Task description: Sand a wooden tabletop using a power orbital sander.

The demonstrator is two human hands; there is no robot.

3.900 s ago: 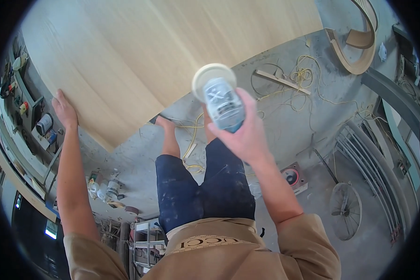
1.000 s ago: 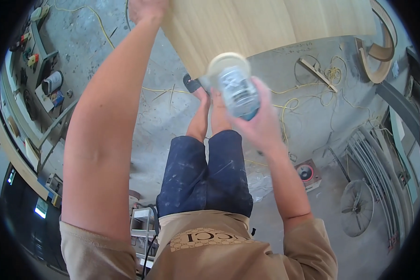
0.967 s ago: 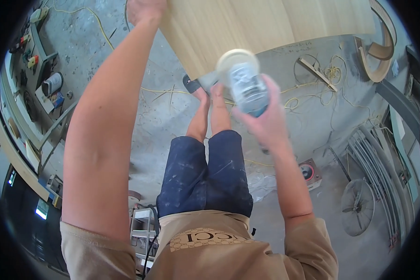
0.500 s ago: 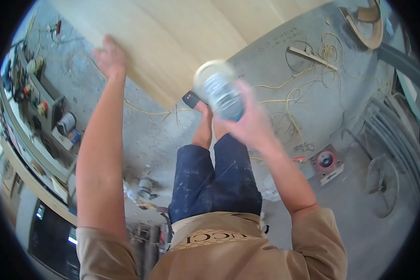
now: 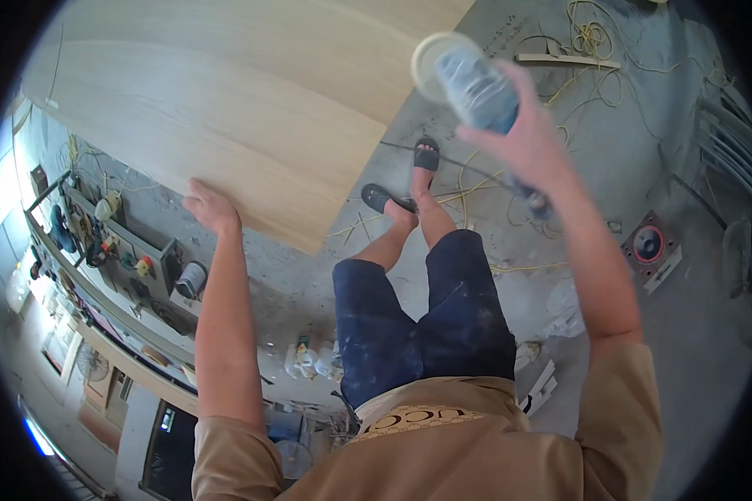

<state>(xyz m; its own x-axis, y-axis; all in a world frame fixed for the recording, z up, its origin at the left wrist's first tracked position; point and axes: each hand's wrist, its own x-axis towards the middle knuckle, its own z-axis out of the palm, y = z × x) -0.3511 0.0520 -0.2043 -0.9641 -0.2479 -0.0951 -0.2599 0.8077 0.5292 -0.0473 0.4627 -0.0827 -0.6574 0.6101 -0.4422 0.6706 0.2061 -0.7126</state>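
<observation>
A large pale wooden panel (image 5: 251, 108) spreads across the upper left. At its lower-left edge is my left hand (image 5: 214, 209), with its fingers bent around the edge. My right hand (image 5: 533, 134), raised at the upper right, is closed around a handheld disc sander (image 5: 478, 90). Clear, wrinkled wrapping covers the sander's blue-grey body, and its round cream pad points up and left, off the panel's right edge. Slight blur softens the sander. A dark cord or hose runs below my right wrist.
Yellow cords (image 5: 591, 37) lie in loops on the grey floor at right, near a wooden strip (image 5: 568, 60). A red-rimmed speaker-like box (image 5: 648, 244) stands at far right. At left is a cluttered rack (image 5: 175, 259). My sandalled feet stand beside the panel's corner.
The sander in my right hand has moved up and right in view. My view has shifted, showing more of the panel and both feet. My left hand stays at the panel's edge.
</observation>
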